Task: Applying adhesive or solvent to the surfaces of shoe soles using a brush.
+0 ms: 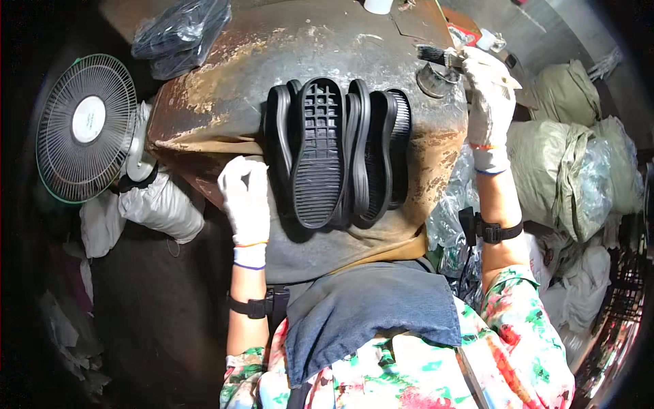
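Observation:
My right hand, in a white knit glove, grips a flat brush at the table's far right. Its dark bristles point left, above a small dark pot; whether they touch its rim I cannot tell. My left hand, gloved too, hangs by the table's near left edge with fingers curled in; I see nothing in it. Just right of it stands a row of black shoe soles, several of them on edge and packed together. The foremost one turns a grid-and-rib face upward.
The worn table carries a plastic-wrapped dark bundle at the far left and a white cup at the back. A fan stands left. Sacks crowd the right side. A blue cloth covers my lap.

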Demonstrator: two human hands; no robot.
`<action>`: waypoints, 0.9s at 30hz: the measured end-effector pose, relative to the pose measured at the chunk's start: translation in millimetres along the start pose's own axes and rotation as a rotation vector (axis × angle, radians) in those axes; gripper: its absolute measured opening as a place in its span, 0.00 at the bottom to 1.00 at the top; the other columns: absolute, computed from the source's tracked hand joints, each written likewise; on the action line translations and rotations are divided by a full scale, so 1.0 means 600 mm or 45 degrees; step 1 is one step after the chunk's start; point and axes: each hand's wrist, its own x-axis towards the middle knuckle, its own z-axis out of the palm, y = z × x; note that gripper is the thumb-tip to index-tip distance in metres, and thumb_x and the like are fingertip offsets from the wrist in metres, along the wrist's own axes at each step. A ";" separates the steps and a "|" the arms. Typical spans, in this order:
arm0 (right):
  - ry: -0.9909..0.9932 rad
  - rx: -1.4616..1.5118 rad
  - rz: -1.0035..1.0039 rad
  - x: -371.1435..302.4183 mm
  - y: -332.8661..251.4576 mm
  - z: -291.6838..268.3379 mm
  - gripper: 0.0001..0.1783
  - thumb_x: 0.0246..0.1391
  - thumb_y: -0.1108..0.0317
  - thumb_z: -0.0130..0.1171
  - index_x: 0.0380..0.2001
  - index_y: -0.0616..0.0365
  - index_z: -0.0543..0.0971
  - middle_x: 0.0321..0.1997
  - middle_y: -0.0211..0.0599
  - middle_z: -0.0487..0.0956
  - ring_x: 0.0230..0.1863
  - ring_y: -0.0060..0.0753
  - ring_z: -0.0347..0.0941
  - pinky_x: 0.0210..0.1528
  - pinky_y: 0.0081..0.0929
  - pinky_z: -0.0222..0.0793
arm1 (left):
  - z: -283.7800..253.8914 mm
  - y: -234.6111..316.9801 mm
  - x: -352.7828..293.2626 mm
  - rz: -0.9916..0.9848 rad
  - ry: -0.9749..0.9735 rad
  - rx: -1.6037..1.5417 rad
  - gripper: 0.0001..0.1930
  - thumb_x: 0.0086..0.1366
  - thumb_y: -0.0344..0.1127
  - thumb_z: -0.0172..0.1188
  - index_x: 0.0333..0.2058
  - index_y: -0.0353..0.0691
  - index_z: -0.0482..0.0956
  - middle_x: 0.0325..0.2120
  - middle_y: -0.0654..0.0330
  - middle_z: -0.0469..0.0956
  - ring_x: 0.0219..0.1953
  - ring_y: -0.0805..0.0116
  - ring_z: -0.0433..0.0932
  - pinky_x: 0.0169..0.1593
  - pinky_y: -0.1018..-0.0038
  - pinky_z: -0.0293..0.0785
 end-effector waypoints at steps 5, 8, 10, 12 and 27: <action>0.122 -0.236 0.146 0.016 0.109 -0.093 0.14 0.62 0.70 0.65 0.50 0.59 0.84 0.51 0.37 0.86 0.50 0.31 0.81 0.55 0.29 0.76 | 0.062 0.131 0.014 0.432 -0.024 0.264 0.13 0.63 0.30 0.68 0.47 0.42 0.86 0.61 0.49 0.73 0.66 0.47 0.70 0.69 0.57 0.66; -0.188 -1.445 -0.514 0.037 0.185 -0.141 0.16 0.64 0.67 0.55 0.51 0.56 0.84 0.55 0.40 0.84 0.58 0.42 0.78 0.65 0.37 0.72 | 0.089 0.164 0.047 0.892 -0.185 0.574 0.29 0.59 0.23 0.59 0.57 0.60 0.85 0.66 0.50 0.71 0.70 0.45 0.66 0.74 0.46 0.58; -0.200 -1.371 -0.595 0.041 0.218 -0.118 0.16 0.57 0.66 0.63 0.49 0.48 0.84 0.49 0.35 0.84 0.53 0.43 0.80 0.57 0.39 0.76 | 0.092 0.164 0.070 0.990 -0.423 0.671 0.34 0.58 0.21 0.54 0.60 0.63 0.83 0.71 0.52 0.67 0.73 0.45 0.63 0.75 0.39 0.52; -0.085 -0.804 -0.110 0.038 0.225 -0.080 0.10 0.57 0.60 0.66 0.40 0.45 0.88 0.45 0.35 0.88 0.44 0.36 0.84 0.51 0.35 0.78 | 0.097 0.134 0.093 1.129 -0.525 0.627 0.32 0.56 0.22 0.57 0.57 0.62 0.85 0.70 0.54 0.70 0.72 0.45 0.65 0.75 0.36 0.52; -0.402 -1.273 -0.204 0.041 0.354 -0.088 0.16 0.65 0.62 0.53 0.51 0.47 0.84 0.51 0.43 0.86 0.52 0.46 0.83 0.57 0.40 0.77 | -0.036 0.223 0.257 0.246 -0.442 0.007 0.15 0.65 0.27 0.62 0.51 0.37 0.79 0.43 0.58 0.83 0.50 0.65 0.82 0.53 0.68 0.77</action>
